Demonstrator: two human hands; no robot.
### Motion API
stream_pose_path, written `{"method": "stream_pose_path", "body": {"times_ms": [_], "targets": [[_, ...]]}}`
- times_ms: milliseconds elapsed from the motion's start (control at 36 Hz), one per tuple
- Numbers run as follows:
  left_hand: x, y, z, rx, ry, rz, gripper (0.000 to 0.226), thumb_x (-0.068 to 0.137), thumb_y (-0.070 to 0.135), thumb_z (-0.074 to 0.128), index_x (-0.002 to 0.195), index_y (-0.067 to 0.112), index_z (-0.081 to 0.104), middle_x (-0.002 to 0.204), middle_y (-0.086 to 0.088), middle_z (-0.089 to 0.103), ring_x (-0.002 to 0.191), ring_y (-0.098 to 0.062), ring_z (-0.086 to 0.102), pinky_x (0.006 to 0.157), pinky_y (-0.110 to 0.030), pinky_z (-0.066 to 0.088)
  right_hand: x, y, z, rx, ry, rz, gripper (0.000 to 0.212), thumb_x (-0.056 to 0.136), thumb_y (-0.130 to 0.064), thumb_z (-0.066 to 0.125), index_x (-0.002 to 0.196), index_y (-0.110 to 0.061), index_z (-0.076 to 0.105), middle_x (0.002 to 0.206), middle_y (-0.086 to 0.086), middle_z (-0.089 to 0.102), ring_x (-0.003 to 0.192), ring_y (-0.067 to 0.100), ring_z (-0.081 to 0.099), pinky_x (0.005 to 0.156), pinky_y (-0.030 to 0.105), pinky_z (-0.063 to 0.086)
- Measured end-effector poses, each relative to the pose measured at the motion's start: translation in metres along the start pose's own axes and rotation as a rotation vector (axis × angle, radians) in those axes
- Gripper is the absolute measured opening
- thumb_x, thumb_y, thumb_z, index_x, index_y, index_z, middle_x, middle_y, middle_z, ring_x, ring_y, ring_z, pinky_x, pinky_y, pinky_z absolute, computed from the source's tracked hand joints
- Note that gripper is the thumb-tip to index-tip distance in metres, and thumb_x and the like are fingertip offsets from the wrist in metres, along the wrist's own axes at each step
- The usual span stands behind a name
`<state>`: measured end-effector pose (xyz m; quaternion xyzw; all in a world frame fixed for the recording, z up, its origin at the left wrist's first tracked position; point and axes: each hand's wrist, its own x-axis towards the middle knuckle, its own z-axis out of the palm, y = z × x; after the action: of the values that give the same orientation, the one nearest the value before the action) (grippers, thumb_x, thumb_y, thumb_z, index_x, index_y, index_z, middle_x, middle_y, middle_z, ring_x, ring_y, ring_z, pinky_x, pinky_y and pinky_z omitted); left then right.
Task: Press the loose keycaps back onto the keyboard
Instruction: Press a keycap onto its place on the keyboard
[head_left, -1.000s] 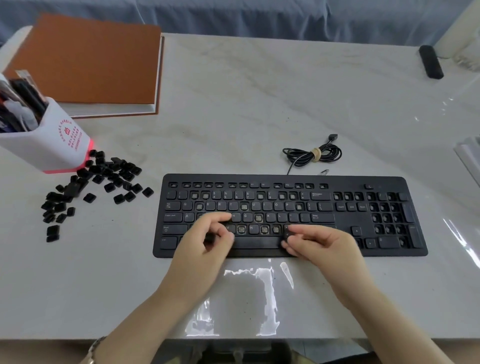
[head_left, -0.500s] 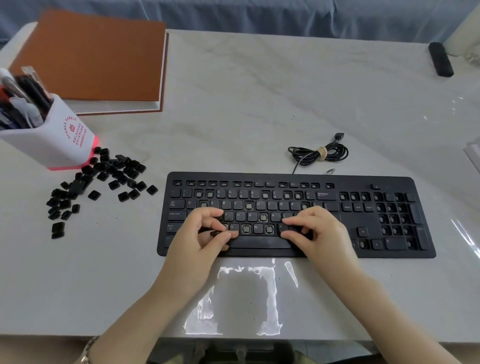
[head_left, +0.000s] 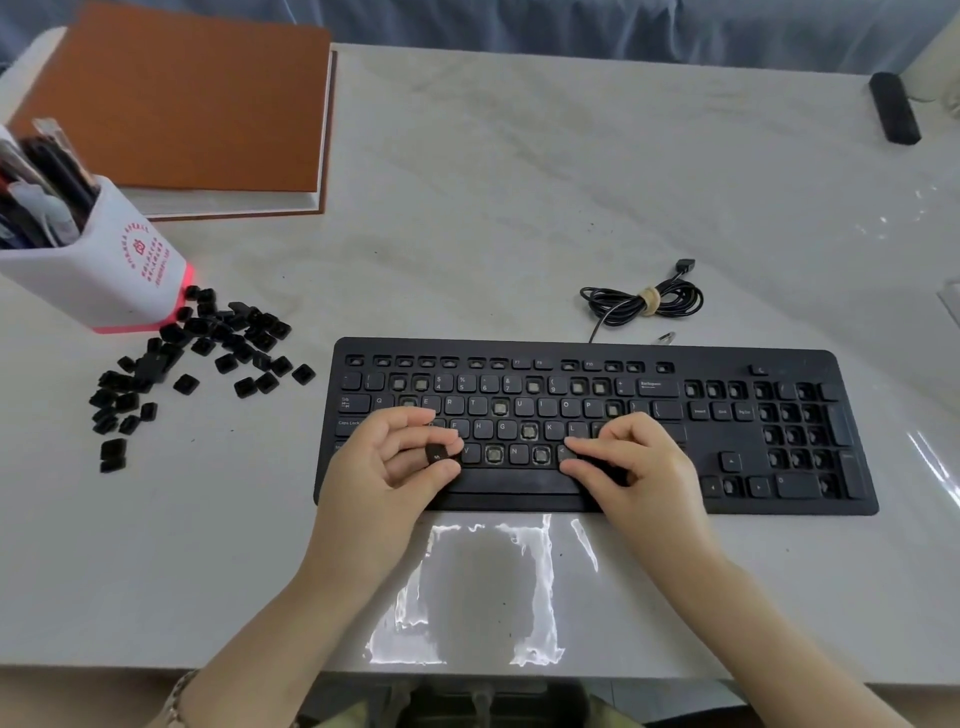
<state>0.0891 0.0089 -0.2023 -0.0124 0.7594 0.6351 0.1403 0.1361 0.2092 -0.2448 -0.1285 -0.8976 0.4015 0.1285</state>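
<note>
Caps (head_left: 197, 358) like these are tiny, light and hard. We think they are smooth too, so one could slip out or flip over. The best place to hold one is by its two sides, with the top left free. Then a finger can push it down flat till it snaps in. If we push it in crooked, the little clip under it might break.

Most loose caps lie in a heap on the table (head_left: 519, 208). The heap is near the left end of the keyboard (head_left: 727, 358) and just beside a white pen cup (head_left: 104, 270). The keyboard has many bare spots (head_left: 493, 454) with no cap on.

The left hand (head_left: 395, 467) is curled. Its thumb and fingers pinch one cap (head_left: 438, 455) just over the left keys, close to the long bar (head_left: 519, 480).

The right hand (head_left: 639, 473) is curled as well. Its fingertips (head_left: 571, 442) sit on the low row of keys by the right end of the bar. We cannot tell if it grips a cap or only presses down.
</note>
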Motion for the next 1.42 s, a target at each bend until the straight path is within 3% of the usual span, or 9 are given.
{"method": "stream_pose_path", "body": {"times_ms": [250, 444, 583, 722, 944, 1083, 1167, 1250, 1417], "targets": [[0.000, 0.005, 0.006, -0.103, -0.026, 0.054, 0.033, 0.077, -0.016, 0.065, 0.093, 0.013, 0.060, 0.086, 0.001, 0.062, 0.087, -0.003, 0.069, 0.070, -0.006, 0.047, -0.007, 0.009, 0.003, -0.385, 0.157, -0.459, 0.024, 0.089, -0.021, 0.055, 0.084, -0.005, 0.073, 0.071, 0.004, 0.055, 0.063, 0.014, 0.037, 0.047, 0.025, 0.040], [-0.001, 0.009, 0.008, -0.163, -0.080, 0.110, 0.035, 0.071, -0.017, 0.066, 0.091, 0.011, 0.059, 0.077, 0.015, 0.070, 0.090, -0.007, 0.070, 0.071, -0.010, 0.050, 0.001, 0.012, -0.001, -0.402, 0.101, -0.575, 0.024, 0.089, -0.018, 0.053, 0.082, -0.004, 0.071, 0.072, 0.003, 0.058, 0.056, 0.021, 0.048, 0.043, 0.028, 0.044], [-0.001, 0.010, 0.011, -0.246, -0.044, 0.103, 0.032, 0.058, 0.002, 0.069, 0.088, 0.011, 0.061, 0.080, 0.004, 0.072, 0.085, -0.014, 0.070, 0.074, -0.015, 0.052, 0.005, 0.011, -0.001, -0.462, 0.112, -0.628, 0.023, 0.088, -0.016, 0.053, 0.081, -0.004, 0.071, 0.070, 0.003, 0.058, 0.060, 0.020, 0.045, 0.045, 0.026, 0.041], [0.002, 0.012, 0.013, -0.206, -0.039, 0.083, 0.033, 0.068, -0.016, 0.068, 0.089, 0.009, 0.062, 0.083, 0.007, 0.072, 0.078, -0.007, 0.069, 0.071, -0.011, 0.050, 0.005, 0.012, -0.004, -0.538, 0.112, -0.692, 0.029, 0.090, -0.021, 0.048, 0.083, -0.005, 0.072, 0.073, 0.003, 0.060, 0.068, 0.019, 0.040, 0.047, 0.030, 0.041], [0.001, 0.012, 0.012, -0.046, 0.033, 0.063, 0.027, 0.079, -0.009, 0.066, 0.086, 0.016, 0.069, 0.079, 0.017, 0.072, 0.076, 0.003, 0.066, 0.070, -0.005, 0.046, 0.001, 0.013, 0.001, -0.563, 0.125, -0.633, 0.034, 0.092, -0.024, 0.044, 0.081, -0.007, 0.070, 0.071, 0.002, 0.056, 0.064, 0.020, 0.041, 0.045, 0.029, 0.039], [0.000, 0.005, -0.004, 0.078, 0.096, 0.016, 0.029, 0.082, -0.004, 0.064, 0.086, 0.024, 0.071, 0.082, 0.016, 0.072, 0.079, 0.000, 0.066, 0.081, -0.013, 0.051, 0.004, 0.007, 0.003, -0.431, 0.158, -0.511, 0.030, 0.085, -0.022, 0.054, 0.060, -0.009, 0.063, 0.060, 0.001, 0.049, 0.051, 0.020, 0.045, 0.042, 0.023, 0.035], [0.000, 0.003, -0.013, 0.096, 0.127, -0.002, 0.026, 0.084, -0.004, 0.063, 0.088, 0.020, 0.070, 0.078, 0.016, 0.071, 0.073, 0.002, 0.065, 0.073, -0.008, 0.049, 0.007, 0.005, 0.005, -0.352, 0.149, -0.463, 0.035, 0.084, -0.022, 0.054, 0.053, -0.008, 0.061, 0.057, 0.001, 0.048, 0.050, 0.020, 0.045, 0.044, 0.027, 0.040], [0.001, 0.004, -0.024, 0.061, 0.157, -0.013, 0.025, 0.084, -0.006, 0.061, 0.090, 0.018, 0.069, 0.076, 0.014, 0.072, 0.071, 0.004, 0.065, 0.065, -0.004, 0.046, 0.020, 0.000, 0.005, -0.278, 0.148, -0.378, 0.034, 0.085, -0.025, 0.052, 0.059, -0.007, 0.065, 0.063, 0.002, 0.053, 0.060, 0.019, 0.048, 0.057, 0.031, 0.043], [0.008, 0.002, -0.041, 0.103, 0.160, 0.019, 0.028, 0.078, -0.003, 0.071, 0.091, 0.022, 0.070, 0.098, 0.000, 0.070, 0.079, 0.004, 0.066, 0.067, -0.004, 0.045, 0.053, -0.014, 0.012, -0.304, 0.076, -0.232, 0.028, 0.085, -0.023, 0.056, 0.101, -0.005, 0.070, 0.105, 0.009, 0.064, 0.103, 0.018, 0.050, 0.094, 0.021, 0.029]]}}
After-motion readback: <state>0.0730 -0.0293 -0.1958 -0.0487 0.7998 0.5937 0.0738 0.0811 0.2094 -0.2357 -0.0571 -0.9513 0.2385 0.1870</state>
